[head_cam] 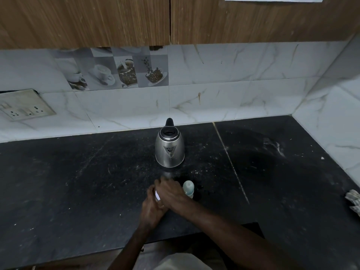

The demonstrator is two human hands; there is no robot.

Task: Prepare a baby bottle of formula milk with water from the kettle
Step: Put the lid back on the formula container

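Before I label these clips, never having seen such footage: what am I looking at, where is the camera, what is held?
No machine here: a person's two bare hands, filmed by one wide-angle camera worn on the head, looking forward and down. On the black counter stand a steel kettle and, nearer, a baby bottle with a pale cap. The left hand and right hand together grip a small white thing, mostly hidden, so I cannot name it. A crumpled cloth lies at the right edge.

dim light | edges bowed by wide lens | hands [165, 193] slightly blurred
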